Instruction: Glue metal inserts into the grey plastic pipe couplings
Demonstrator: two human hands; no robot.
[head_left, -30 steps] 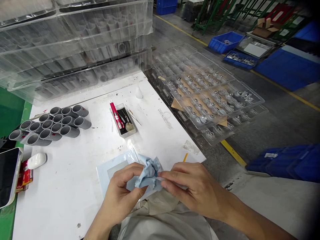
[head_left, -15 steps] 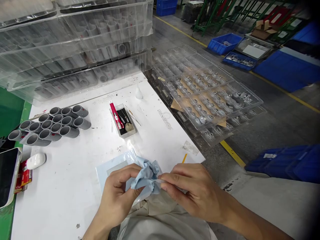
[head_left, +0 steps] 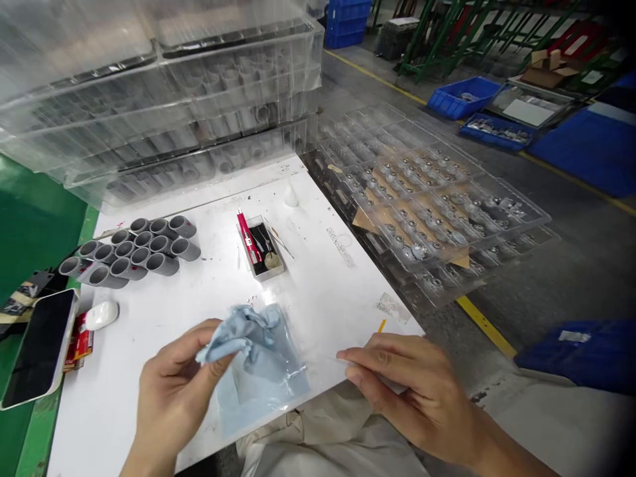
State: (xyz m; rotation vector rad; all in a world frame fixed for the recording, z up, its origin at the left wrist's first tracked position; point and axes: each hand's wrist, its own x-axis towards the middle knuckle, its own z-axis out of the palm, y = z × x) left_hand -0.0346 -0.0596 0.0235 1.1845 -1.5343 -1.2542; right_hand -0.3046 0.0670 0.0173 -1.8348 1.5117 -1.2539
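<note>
My left hand [head_left: 173, 384] pinches a crumpled light blue cloth [head_left: 243, 334] between thumb and fingers, over the near part of the white table [head_left: 209, 291]. Beneath the cloth lies a blue sheet under clear plastic [head_left: 263, 397] at the table's front edge. To the right, my right hand [head_left: 412, 384] is closed in a pinch, apart from the cloth. A thin pale tip shows at its fingertips, too small to name.
Grey tubes [head_left: 161, 264] stand grouped at the left, near a phone [head_left: 40, 348] and a white case [head_left: 102, 315]. A small box [head_left: 271, 275] holds a red cutter [head_left: 248, 238]. Stacked clear trays [head_left: 199, 99] rise behind; more trays [head_left: 432, 218] sit at the right.
My left hand has moved left with the cloth, away from my right hand. The hands were together at the cloth before. The view has shifted, and more of the blue sheet shows.
</note>
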